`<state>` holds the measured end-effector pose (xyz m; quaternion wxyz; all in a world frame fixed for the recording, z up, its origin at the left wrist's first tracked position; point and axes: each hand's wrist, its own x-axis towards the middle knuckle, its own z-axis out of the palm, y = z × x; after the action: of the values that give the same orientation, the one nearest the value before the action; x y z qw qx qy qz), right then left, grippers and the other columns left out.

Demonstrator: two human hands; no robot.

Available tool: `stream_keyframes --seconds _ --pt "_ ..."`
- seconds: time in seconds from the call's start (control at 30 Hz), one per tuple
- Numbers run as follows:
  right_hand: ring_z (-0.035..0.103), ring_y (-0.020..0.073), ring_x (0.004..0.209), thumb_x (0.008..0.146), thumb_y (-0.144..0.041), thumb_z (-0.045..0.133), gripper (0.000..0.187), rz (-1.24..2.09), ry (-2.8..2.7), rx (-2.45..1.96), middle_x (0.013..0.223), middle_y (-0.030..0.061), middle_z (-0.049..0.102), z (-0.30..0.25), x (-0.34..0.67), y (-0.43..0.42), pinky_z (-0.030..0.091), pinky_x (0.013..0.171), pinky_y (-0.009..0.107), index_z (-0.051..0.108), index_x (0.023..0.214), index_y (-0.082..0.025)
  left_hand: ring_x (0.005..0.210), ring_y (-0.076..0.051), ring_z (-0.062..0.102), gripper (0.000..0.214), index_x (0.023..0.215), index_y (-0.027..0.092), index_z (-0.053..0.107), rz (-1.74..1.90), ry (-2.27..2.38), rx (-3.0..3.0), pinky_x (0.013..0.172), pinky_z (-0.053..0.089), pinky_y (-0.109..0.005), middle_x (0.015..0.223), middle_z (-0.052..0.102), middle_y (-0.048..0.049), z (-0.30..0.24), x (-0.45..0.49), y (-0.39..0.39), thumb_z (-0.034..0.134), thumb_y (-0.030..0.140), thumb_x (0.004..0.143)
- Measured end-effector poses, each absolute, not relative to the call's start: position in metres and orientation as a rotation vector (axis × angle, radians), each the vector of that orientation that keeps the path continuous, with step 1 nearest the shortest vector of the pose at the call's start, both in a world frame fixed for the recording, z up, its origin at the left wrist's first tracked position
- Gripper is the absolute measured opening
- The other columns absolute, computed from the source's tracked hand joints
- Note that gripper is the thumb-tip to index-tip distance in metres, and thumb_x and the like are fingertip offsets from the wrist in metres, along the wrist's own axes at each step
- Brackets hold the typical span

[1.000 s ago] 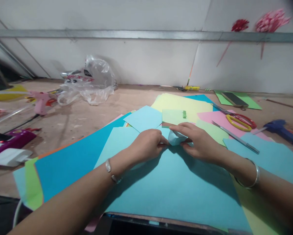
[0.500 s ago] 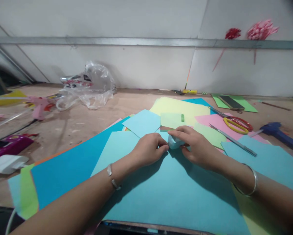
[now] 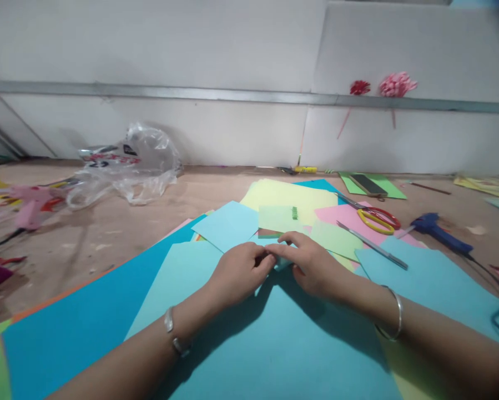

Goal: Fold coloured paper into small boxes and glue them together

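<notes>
Over the large light blue sheet (image 3: 274, 344), my two hands meet around a small piece of curled light blue paper (image 3: 281, 263). Most of that paper is hidden by fingers. My left hand (image 3: 241, 272) is closed, its thumb and forefinger pinching at the paper's left edge. From the other side my right hand (image 3: 311, 264) curves over the paper, thumb below and fingers above, its forefinger reaching to the left fingertips. Just beyond them lies a small pale green card (image 3: 279, 218) with several thin green strips (image 3: 295, 213) on it.
Scissors (image 3: 376, 218), a grey pen (image 3: 374, 245) and a blue glue gun (image 3: 440, 230) lie to the right. A pink glue gun (image 3: 31, 203) and a plastic bag (image 3: 136, 166) are at left. Behind, a phone (image 3: 368, 185) rests on green paper. Paper flowers (image 3: 398, 84) hang on the wall rail.
The view has tilted up and turned right. My right fingers have come down over the curled paper, and the forefinger now reaches my left hand; less of the paper shows.
</notes>
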<state>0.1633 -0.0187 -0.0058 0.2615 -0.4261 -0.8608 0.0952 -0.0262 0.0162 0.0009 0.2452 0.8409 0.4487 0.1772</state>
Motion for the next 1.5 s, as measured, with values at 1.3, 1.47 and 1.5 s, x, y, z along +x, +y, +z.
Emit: stream_keyframes --seconds 1.3,1.47,1.5 --pt "0.060 0.0237 0.110 0.074 0.000 0.046 0.053 -0.319 -2.176 -1.500 0.120 0.0094 0.061 0.130 0.235 -0.017 0.052 0.095 0.040 0.064 0.118 -0.023 0.123 -0.029 0.054 0.051 0.135 0.028 0.052 0.742 0.830 2.432 0.102 0.045 -0.051 0.137 0.057 -0.0083 -0.011 -0.030 0.021 0.059 0.035 0.086" --pt "0.067 0.0189 0.083 0.076 -0.009 0.048 0.036 -0.524 -1.971 -1.735 0.111 0.0085 0.065 0.159 0.300 -0.051 0.057 0.075 0.034 0.071 0.103 -0.019 0.113 -0.030 0.061 0.042 0.129 0.028 0.059 0.705 0.831 2.440 0.095 0.049 -0.053 0.124 0.066 -0.0087 -0.018 -0.028 0.023 0.052 0.037 0.090" --pt "0.067 0.0186 0.081 0.077 -0.011 0.049 0.033 -0.521 -1.941 -1.786 0.107 0.0077 0.067 0.159 0.311 -0.058 0.057 0.073 0.033 0.072 0.099 -0.020 0.109 -0.030 0.063 0.041 0.129 0.027 0.059 0.702 0.840 2.438 0.092 0.050 -0.053 0.121 0.068 -0.0089 -0.019 -0.028 0.023 0.051 0.038 0.090"
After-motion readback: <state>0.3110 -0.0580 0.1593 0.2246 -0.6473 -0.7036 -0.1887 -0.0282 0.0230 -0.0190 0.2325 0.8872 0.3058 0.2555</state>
